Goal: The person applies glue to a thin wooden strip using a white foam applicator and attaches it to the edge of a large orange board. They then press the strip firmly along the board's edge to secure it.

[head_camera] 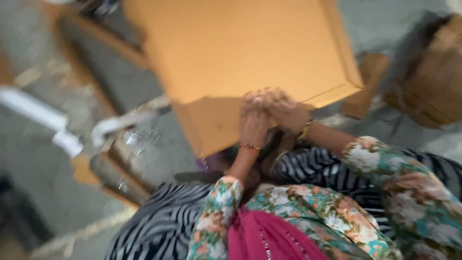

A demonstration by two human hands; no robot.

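A large flat cardboard box (240, 53), plain tan with no label that can be made out in the blur, fills the upper middle of the view, tilted, with its near flap (211, 123) folded down toward the person. Both hands meet at its lower edge: the left hand (253, 123) lies flat against the flap, fingers together and pressed on the board, and the right hand (286, 110) bends over the box rim just beside it, fingers curled on the edge. This looks like the folding or closing of the flap, and a firm hold along that edge seems the need now. To the right stands a stack of brown cardboard (433, 82) on the grey floor (33, 163), with a smaller cardboard piece (368, 84) near it. At left lies a white strip (36, 113), too blurred to tell more.
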